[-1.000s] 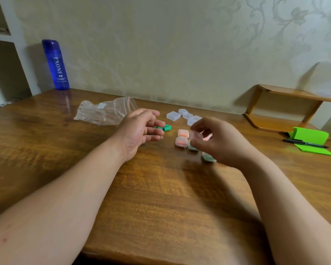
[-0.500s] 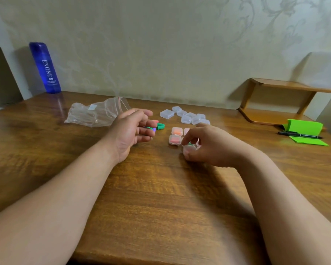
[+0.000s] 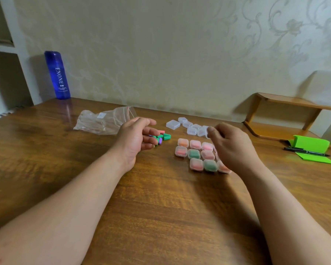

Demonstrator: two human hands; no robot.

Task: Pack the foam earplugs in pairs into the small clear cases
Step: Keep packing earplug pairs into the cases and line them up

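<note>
Toward the table's [image 3: 161,207] far edge, loose earplugs [image 3: 163,137] lie by the loosely curled left hand [image 3: 135,137], grip unclear. The right hand [image 3: 229,146] is curled with its thumb at an empty case [image 3: 202,131], pinch unclear. The foam is probably light and squashy, so pinch mid-body, gently.

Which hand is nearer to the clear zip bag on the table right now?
Left. The left hand lies just right of the clear zip bag, nearly at its edge; the right hand is further right, over the filled cases.
</note>
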